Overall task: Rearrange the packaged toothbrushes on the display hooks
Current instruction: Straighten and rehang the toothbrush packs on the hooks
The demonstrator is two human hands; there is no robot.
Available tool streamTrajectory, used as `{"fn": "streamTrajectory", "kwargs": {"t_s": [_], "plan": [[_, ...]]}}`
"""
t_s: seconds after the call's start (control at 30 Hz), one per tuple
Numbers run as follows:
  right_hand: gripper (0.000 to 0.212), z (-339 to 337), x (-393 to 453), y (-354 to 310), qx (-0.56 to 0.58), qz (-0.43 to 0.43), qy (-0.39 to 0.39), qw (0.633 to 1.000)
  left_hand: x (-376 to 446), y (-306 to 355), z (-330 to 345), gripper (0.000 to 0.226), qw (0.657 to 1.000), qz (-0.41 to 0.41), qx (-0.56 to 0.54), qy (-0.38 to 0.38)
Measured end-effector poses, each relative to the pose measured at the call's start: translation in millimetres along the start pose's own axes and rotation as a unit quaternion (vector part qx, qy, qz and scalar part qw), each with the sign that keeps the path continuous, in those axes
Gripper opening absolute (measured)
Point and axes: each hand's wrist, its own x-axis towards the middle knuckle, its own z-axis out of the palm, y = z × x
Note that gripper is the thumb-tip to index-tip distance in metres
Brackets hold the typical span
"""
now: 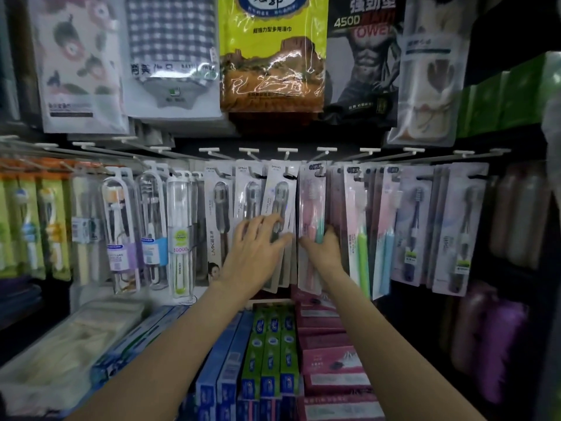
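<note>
The left hand [258,238] lies with spread fingers on a tilted grey toothbrush pack [277,208] (header reads "SPRING"), head up; the right hand [321,244] grips the upright pink pack [311,208] beside it.

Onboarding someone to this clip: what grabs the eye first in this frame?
Two bare arms reach up the middle: the left hand lies with spread fingers on a tilted grey toothbrush pack, and the right hand grips the lower part of the pink toothbrush pack beside it. Above them a bright yellow towel bag dominates the top row, and green and blue toothpaste boxes fill the shelf below.
</note>
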Motion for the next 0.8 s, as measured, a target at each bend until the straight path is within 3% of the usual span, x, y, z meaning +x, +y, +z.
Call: {"fn": "streamTrajectory", "kwargs": {"t_s": [0.17, 0.33, 0.57, 0.8], "plan": [[0.067, -10.0, -5.4, -3.0, 0.043, 0.027, -0.076, 0.996, -3.2, 2.4, -9.1, 0.058, 0.999, -0.02, -0.012, -0.026], [0.103, -18.9, -5.9, 1.4, 0.054, 0.03, -0.115, 0.991, 0.1, 5.4, -16.4, 0.062, 0.999, -0.014, -0.03, -0.041], [0.09, -27.4, -35.2, 1.7, -0.034, 0.049, -0.094, 0.994, -2.8, 19.8, -17.4, 0.058, 0.997, -0.037, -0.066, -0.032], [0.056, -43.6, -55.8, 5.0, -0.17, 0.034, -0.134, 0.976, -7.1, 33.5, -12.3, 0.058, 0.995, -0.043, -0.082, -0.028]]}}
